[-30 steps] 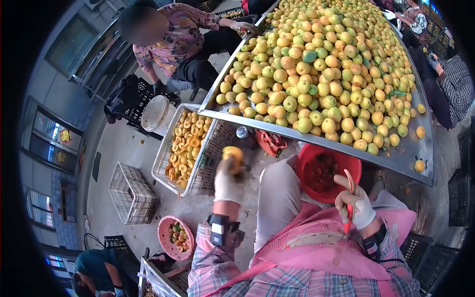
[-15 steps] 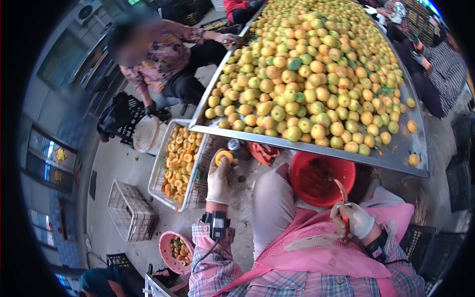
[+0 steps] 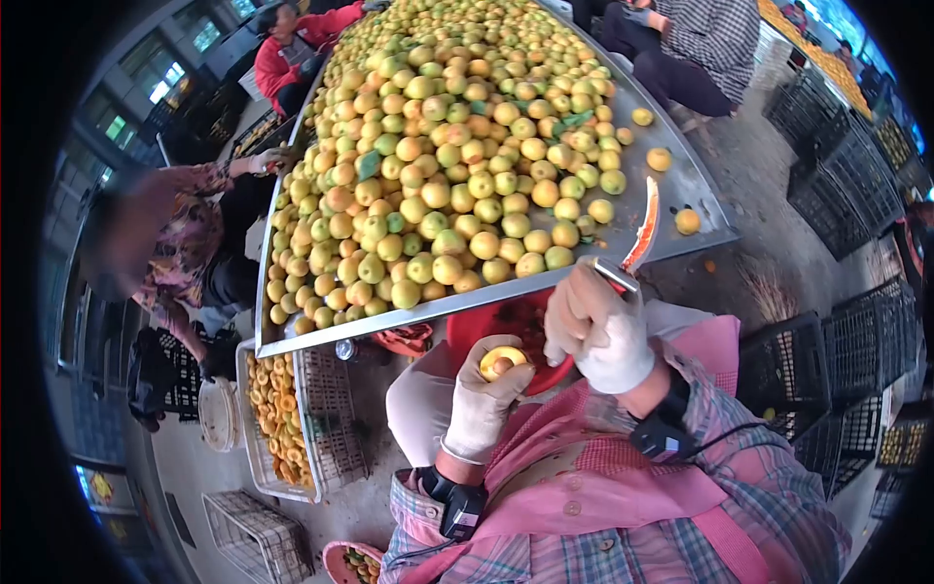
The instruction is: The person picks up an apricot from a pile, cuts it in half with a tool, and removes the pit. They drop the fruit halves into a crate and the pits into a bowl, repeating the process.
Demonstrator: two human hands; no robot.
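Observation:
My gloved left hand (image 3: 484,401) holds a halved yellow fruit (image 3: 502,363), its cut face and the brown pit turned up. Close on its right, my gloved right hand (image 3: 601,326) grips a curved knife (image 3: 644,229) with an orange-stained blade that points up and away. Both hands are above my lap, the fingers of the right one folded round the handle. Partly hidden behind them is a red basin (image 3: 467,336). Just beyond, whole yellow-green fruits (image 3: 438,195) are heaped on a metal table (image 3: 681,238).
A white crate (image 3: 336,419) of cut fruit stands left of my knees, near a white bucket (image 3: 220,414), an unfilled crate (image 3: 255,535) and a pink basket (image 3: 341,560). A person in a floral top (image 3: 185,234) sits at left. Black crates (image 3: 846,185) are stacked right.
The view has swung right. My left hand has come inward with the halved fruit, and my right hand has risen beside it, the knife blade now higher.

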